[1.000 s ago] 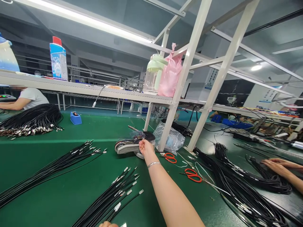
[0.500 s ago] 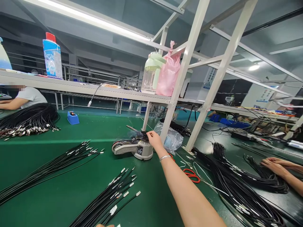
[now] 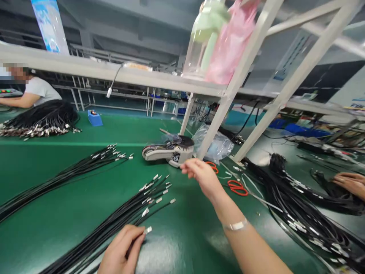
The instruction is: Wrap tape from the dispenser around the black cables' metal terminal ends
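Note:
My left hand (image 3: 121, 249) is closed round a black cable (image 3: 94, 243) near the bottom edge, and the cable's metal tip (image 3: 147, 230) sticks out past the fingers. It belongs to a bundle of black cables with metal ends (image 3: 142, 203) lying on the green table (image 3: 182, 243). My right hand (image 3: 201, 176) hovers above the table just in front of a grey tape dispenser (image 3: 168, 150). Its fingers are pinched together, and motion blur hides what is between them. A silver bracelet (image 3: 236, 225) is on that wrist.
A second cable bundle (image 3: 71, 171) lies to the left, and a heap of cables (image 3: 40, 121) sits by a seated person (image 3: 34, 93). Red scissors (image 3: 236, 187), a plastic bag (image 3: 218, 144), white shelf posts (image 3: 222, 110) and black cables (image 3: 299, 217) are to the right, by another person's hands (image 3: 350, 182).
My right hand has drawn back from the tape dispenser toward me with its fingers pinched. My left hand has come up into view gripping a cable. The camera has tilted down.

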The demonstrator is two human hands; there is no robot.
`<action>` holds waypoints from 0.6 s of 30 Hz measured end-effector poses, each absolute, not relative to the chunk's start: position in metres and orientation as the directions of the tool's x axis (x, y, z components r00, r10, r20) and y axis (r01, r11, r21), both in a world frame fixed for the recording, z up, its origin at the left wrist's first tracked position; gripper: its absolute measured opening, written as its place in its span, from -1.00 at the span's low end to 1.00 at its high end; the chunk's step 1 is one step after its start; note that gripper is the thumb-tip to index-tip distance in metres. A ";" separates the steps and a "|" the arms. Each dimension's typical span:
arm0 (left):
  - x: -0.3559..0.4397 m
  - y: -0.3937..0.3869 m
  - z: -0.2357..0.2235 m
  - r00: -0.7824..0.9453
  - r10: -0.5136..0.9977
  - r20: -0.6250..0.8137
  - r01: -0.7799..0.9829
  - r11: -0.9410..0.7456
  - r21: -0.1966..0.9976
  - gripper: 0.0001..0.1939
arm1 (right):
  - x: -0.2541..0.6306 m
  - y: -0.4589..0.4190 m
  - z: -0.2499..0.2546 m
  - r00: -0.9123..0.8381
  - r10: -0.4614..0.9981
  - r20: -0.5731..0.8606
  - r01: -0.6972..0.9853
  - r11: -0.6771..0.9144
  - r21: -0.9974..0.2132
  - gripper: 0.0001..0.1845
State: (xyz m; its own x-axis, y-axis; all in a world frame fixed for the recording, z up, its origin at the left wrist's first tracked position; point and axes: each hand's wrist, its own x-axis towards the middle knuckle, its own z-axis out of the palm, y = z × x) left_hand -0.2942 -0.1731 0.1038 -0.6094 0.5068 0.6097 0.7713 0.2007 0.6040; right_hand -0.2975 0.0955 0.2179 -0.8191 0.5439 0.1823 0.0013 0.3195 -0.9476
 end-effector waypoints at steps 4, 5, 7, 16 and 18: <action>-0.285 -0.174 0.118 -0.711 0.480 0.514 0.673 0.251 0.696 -0.85 | -0.225 0.001 0.173 -0.940 0.321 -0.118 0.153 0.088 -0.984 -0.79; -0.283 -0.174 0.119 -0.720 0.481 0.501 0.662 0.258 0.704 -0.85 | -0.215 -0.017 0.165 -0.936 0.323 -0.141 0.168 0.058 -0.984 -0.80; -0.280 -0.173 0.119 -0.720 0.480 0.501 0.663 0.264 0.701 -0.86 | -0.206 -0.041 0.155 -0.922 0.360 -0.141 0.158 0.020 -0.987 -0.81; -0.275 -0.177 0.119 -0.707 0.472 0.527 0.687 0.278 0.671 -0.89 | -0.213 -0.063 0.146 -0.869 0.481 -0.115 0.075 -0.102 -0.992 -0.80; -0.273 -0.177 0.120 -0.702 0.479 0.527 0.691 0.279 0.667 -0.89 | -0.212 -0.065 0.145 -0.864 0.489 -0.122 0.074 -0.115 -0.991 -0.80</action>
